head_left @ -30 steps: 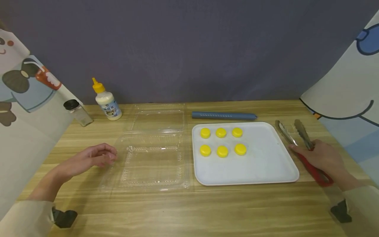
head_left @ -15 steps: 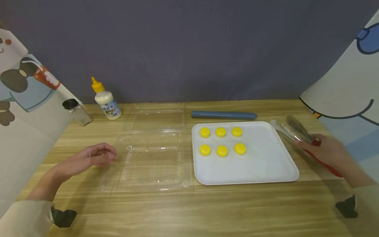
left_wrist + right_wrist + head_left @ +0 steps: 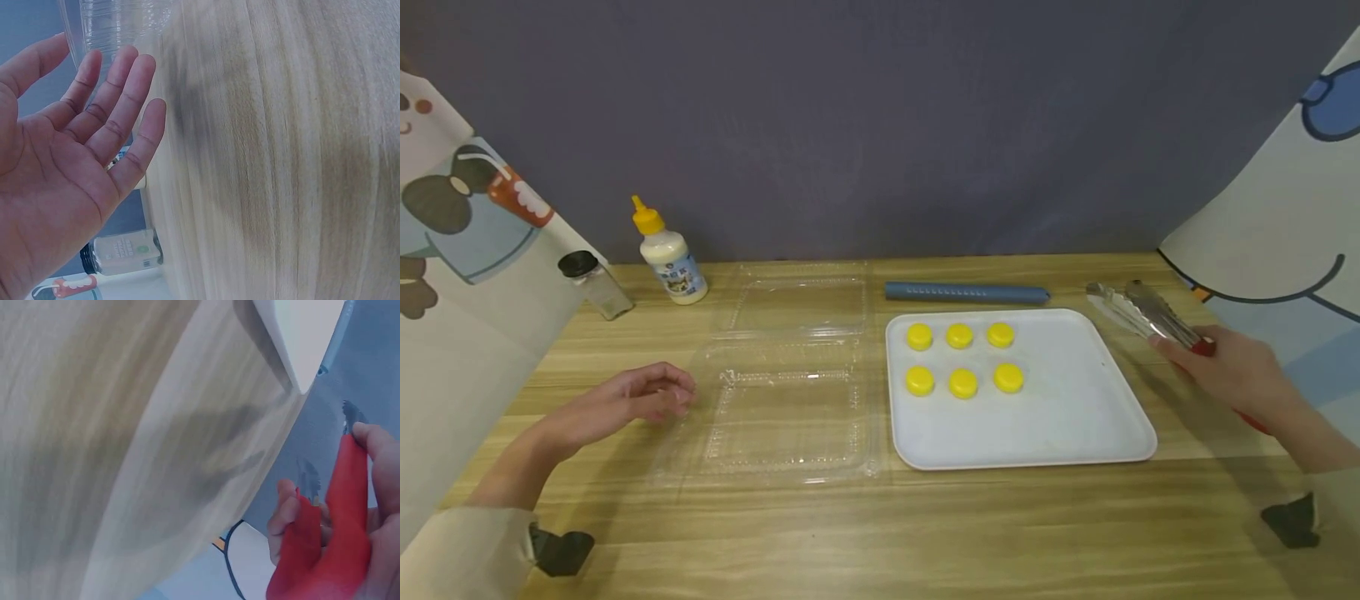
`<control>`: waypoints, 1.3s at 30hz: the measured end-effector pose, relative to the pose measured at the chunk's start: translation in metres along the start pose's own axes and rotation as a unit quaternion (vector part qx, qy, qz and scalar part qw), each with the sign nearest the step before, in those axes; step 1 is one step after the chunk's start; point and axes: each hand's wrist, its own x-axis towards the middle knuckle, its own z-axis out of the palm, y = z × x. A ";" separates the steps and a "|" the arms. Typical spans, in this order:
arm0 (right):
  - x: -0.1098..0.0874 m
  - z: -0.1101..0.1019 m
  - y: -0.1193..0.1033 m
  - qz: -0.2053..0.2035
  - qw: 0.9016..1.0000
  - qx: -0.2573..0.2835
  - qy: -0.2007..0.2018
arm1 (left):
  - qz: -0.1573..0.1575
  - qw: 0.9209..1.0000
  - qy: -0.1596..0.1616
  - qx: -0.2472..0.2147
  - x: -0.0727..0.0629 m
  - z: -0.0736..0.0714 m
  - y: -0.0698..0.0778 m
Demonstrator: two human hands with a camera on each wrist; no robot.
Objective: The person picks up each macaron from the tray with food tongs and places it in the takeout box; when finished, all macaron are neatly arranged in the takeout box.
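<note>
Head view shows the person's right hand [image 3: 1240, 371] gripping red-handled tongs [image 3: 1167, 319] above the wood-grain table [image 3: 925, 533], to the right of the white tray [image 3: 1067, 417], their ridged metal ends slightly apart. Handling the tongs seems the step in hand; the next move likely calls for a firm, even squeeze. The left hand [image 3: 625, 402] holds nothing, fingers gently bent beside a thin, clear plastic box [image 3: 786, 408]. Six smooth, round yellow pieces [image 3: 962, 383] sit on the round-cornered tray.

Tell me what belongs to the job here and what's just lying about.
Probably in the job:
red-handled tongs, in the right hand
yellow discs on the white tray
clear container by the left hand

Probably just lying about:
blue bar
yellow-capped bottle
black-lidded jar
</note>
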 end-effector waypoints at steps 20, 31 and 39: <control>-0.001 -0.015 -0.028 -0.058 0.997 -0.050 0.028 | -0.012 1.000 0.007 -0.008 0.001 0.002 0.001; -0.007 -0.019 -0.046 -0.077 0.994 -0.080 -0.004 | -0.009 1.000 0.005 -0.008 0.001 0.001 0.001; -0.018 -0.023 -0.059 -0.083 0.993 -0.088 -0.003 | -0.007 1.000 0.005 -0.011 0.000 0.001 0.001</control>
